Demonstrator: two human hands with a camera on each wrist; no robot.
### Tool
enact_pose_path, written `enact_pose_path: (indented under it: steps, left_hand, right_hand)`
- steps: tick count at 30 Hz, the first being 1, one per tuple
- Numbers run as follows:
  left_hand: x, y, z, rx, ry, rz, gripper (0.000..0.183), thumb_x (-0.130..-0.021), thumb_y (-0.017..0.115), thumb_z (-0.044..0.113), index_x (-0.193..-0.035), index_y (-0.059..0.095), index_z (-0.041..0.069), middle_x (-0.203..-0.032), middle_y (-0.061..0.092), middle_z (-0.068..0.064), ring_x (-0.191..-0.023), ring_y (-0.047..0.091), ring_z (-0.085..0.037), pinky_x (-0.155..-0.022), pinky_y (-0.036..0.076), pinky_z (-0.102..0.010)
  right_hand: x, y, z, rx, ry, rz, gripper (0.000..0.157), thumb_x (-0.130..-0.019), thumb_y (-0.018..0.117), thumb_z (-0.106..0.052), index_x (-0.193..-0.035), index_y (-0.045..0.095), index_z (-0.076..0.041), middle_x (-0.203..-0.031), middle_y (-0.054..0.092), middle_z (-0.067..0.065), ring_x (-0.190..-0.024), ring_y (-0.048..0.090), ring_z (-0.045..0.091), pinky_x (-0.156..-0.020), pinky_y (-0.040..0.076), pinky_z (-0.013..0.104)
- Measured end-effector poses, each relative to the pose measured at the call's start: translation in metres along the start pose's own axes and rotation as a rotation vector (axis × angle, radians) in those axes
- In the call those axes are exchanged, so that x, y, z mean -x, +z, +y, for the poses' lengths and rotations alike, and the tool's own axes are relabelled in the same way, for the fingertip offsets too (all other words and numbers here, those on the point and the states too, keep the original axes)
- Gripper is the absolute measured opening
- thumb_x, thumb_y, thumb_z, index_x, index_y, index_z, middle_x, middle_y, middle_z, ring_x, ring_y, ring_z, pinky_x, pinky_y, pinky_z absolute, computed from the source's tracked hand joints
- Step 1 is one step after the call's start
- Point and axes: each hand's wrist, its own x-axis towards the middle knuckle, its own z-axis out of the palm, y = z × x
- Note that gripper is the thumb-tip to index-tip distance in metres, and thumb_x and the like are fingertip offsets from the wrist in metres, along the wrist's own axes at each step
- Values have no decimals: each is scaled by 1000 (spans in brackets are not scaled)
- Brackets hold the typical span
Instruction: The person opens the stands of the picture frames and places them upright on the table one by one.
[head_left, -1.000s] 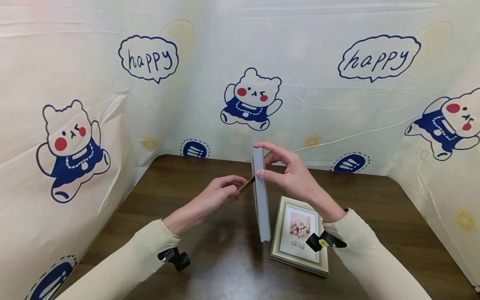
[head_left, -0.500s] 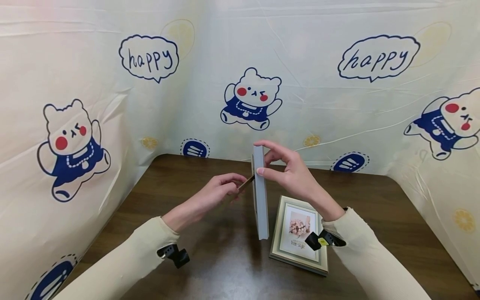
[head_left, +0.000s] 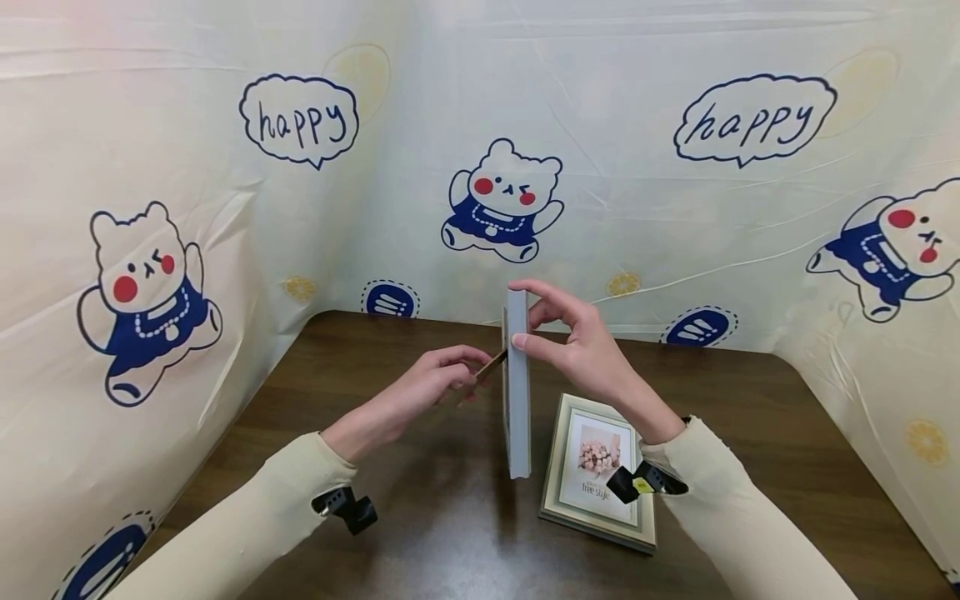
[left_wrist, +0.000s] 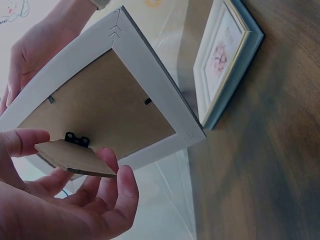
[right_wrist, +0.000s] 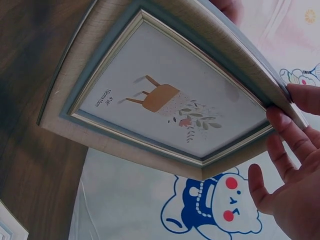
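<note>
Left wrist view: left hand [left_wrist: 75, 202] is pinching the easel leg [left_wrist: 80, 157], right hand [left_wrist: 40, 50] gripping the picture frame [left_wrist: 110, 95] (likely steadying it).

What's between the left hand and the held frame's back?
Left wrist view: a brown flap, held by the left hand and joined to the frame by a black hinge.

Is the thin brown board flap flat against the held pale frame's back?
No, the flap sticks out from the brown backing board at its black hinge.
</note>
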Motion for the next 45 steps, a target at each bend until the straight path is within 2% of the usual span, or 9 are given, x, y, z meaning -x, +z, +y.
enact_pose_path:
  steps: [4, 11, 24, 28, 33, 36, 40, 45]
  left_hand:
    - [2, 1, 1, 23, 5, 1, 34, -105, 50, 17, -135, 63, 7, -113, 68, -12, -93, 63, -27, -80, 45, -37]
    - [2, 2, -1, 52, 17, -14, 34, -104, 52, 16, -135, 62, 4, -110, 70, -11, -73, 52, -21, -73, 47, -32]
    - [2, 2, -4, 35, -5, -28, 36, -105, 53, 21, -137, 61, 7, -114, 72, -10, -80, 60, -22, -73, 45, -33]
    - [2, 3, -5, 12, -7, -19, 36, -106, 53, 23, -138, 61, 8, -116, 72, -11, -87, 62, -27, -75, 45, -35]
    - [4, 5, -4, -58, 13, 13, 40, -108, 52, 28, -142, 59, 7, -128, 66, -13, -112, 60, -32, -84, 46, -38]
    - [6, 7, -3, -119, 51, 59, 42, -109, 52, 29, -144, 57, 7, -136, 62, -13, -121, 57, -33, -92, 50, -44]
    - [12, 12, 2, -235, 138, 161, 41, -108, 55, 30, -143, 58, 9, -136, 63, -12, -124, 59, -31, -101, 51, -53]
    - [21, 18, 11, -495, 281, 314, 35, -104, 63, 25, -136, 63, 11, -126, 65, -7, -117, 59, -26, -98, 51, -50]
  right_hand:
    - [-1, 0, -1, 5, 9, 9, 54, -94, 76, -5, -146, 60, -9, -93, 68, 4, -97, 64, 23, -93, 48, 47]
    - [0, 1, -1, -6, 18, 14, 55, -94, 76, -4, -146, 60, -11, -92, 69, 4, -96, 63, 23, -91, 47, 46]
    - [1, 2, 0, -8, 26, 22, 54, -94, 77, -3, -145, 60, -7, -92, 69, 5, -96, 63, 24, -92, 48, 48]
    - [1, 2, 0, -3, 33, 22, 54, -94, 77, -4, -145, 60, -7, -92, 69, 5, -97, 63, 24, -92, 48, 48]
    - [1, 2, 1, -2, 30, 24, 54, -94, 77, -4, -145, 61, -10, -92, 69, 5, -97, 63, 24, -92, 48, 48]
    - [1, 2, 2, -4, 32, 25, 54, -94, 76, -4, -145, 61, -10, -92, 69, 5, -96, 63, 24, -92, 48, 48]
    - [1, 2, 2, -10, 36, 26, 54, -94, 76, -4, -145, 61, -11, -93, 69, 5, -96, 64, 24, -92, 49, 47]
    - [0, 2, 3, -20, 27, 33, 55, -94, 77, -3, -145, 60, -9, -91, 70, 5, -95, 64, 24, -92, 48, 47]
